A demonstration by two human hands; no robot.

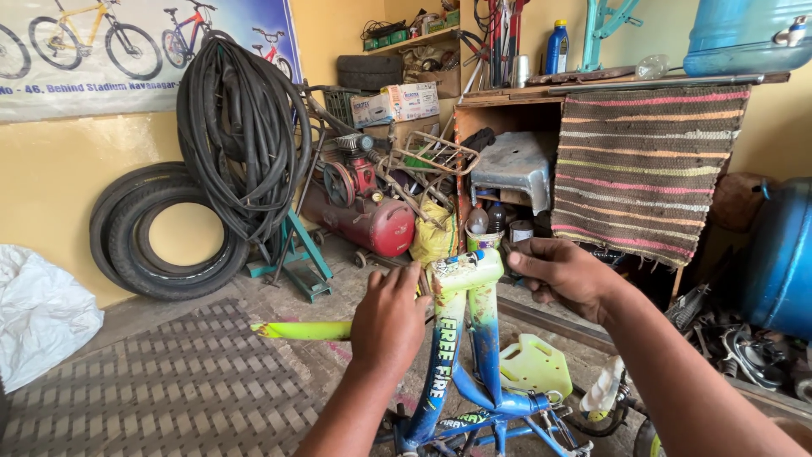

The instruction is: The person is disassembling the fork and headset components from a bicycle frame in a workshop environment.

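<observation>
A small bicycle frame [468,338] painted neon yellow and blue stands in front of me, its head tube [468,269] at the top. My left hand [389,315] is closed around the yellow top tube [303,330] just behind the head tube, fingers near a small brownish part there. My right hand [560,272] hovers at the right side of the head tube, fingers curled, seemingly pinching something small that I cannot make out. A yellow plastic chain guard [533,366] hangs low on the frame.
Black tyres [165,233] lean on the yellow wall at left, with coiled tubes [241,127] hung above. A red air compressor [368,218] stands behind. A wooden cabinet with a striped mat [647,165], a blue drum [782,258] and a white bag [38,313] surround me.
</observation>
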